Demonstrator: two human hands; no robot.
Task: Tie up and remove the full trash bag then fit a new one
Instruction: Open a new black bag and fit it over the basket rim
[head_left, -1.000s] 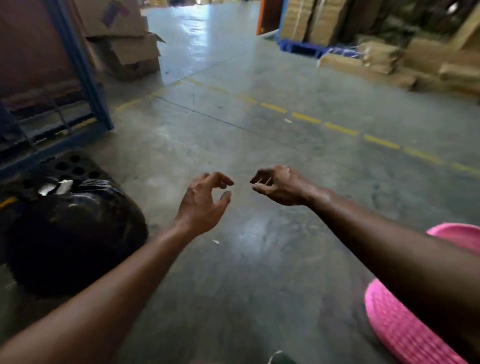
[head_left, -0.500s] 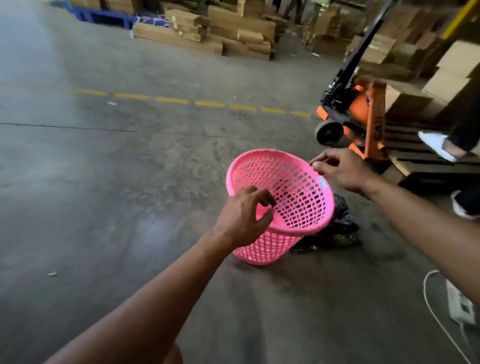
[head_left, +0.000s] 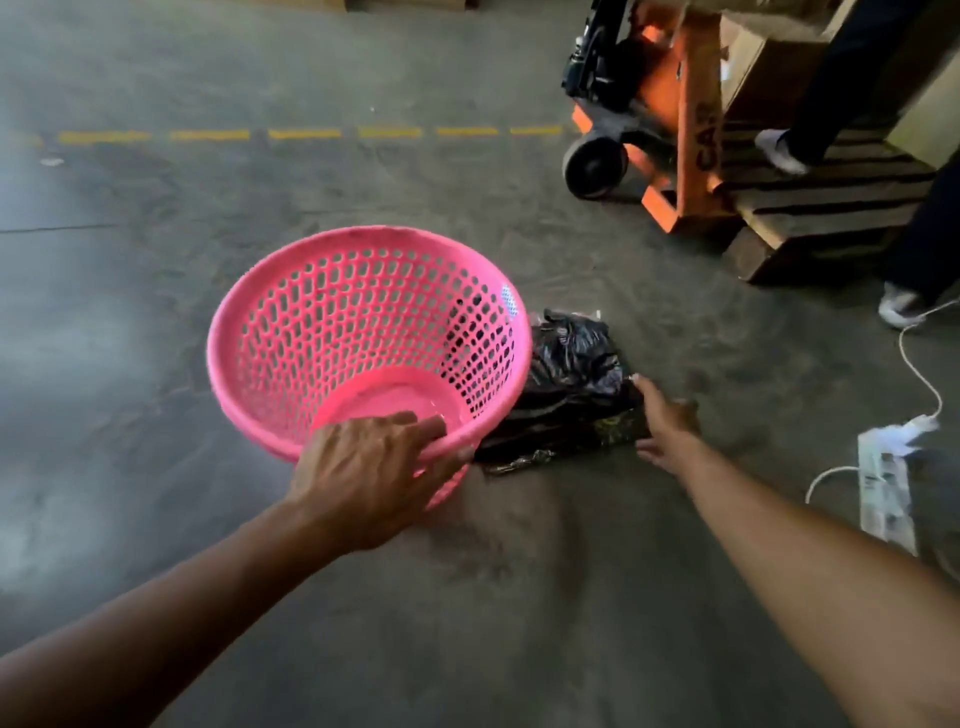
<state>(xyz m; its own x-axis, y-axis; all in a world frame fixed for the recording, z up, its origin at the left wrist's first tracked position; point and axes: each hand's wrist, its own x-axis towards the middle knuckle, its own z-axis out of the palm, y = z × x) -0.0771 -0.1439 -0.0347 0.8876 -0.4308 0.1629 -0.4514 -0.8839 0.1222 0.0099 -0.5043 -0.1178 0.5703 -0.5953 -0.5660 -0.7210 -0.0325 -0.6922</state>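
A pink perforated plastic bin (head_left: 291, 322) stands empty on the concrete floor, with no bag inside it. My left hand (head_left: 371, 475) rests on its near rim, fingers curled over the edge. Just right of the bin lies a folded pack of black trash bags (head_left: 566, 384) flat on the floor. My right hand (head_left: 665, 423) reaches to the pack's right edge with fingers spread, touching or almost touching it. The full tied bag is out of view.
An orange pallet jack (head_left: 680, 119) and a wooden pallet (head_left: 815, 213) stand at the upper right, with another person's legs and white shoes (head_left: 898, 301) beside them. A white power strip (head_left: 883, 483) with its cable lies on the floor at the right.
The view swung right from the full black bag to the pink bin. My left hand dropped onto the bin's rim and my right hand went down to the pack of black bags.
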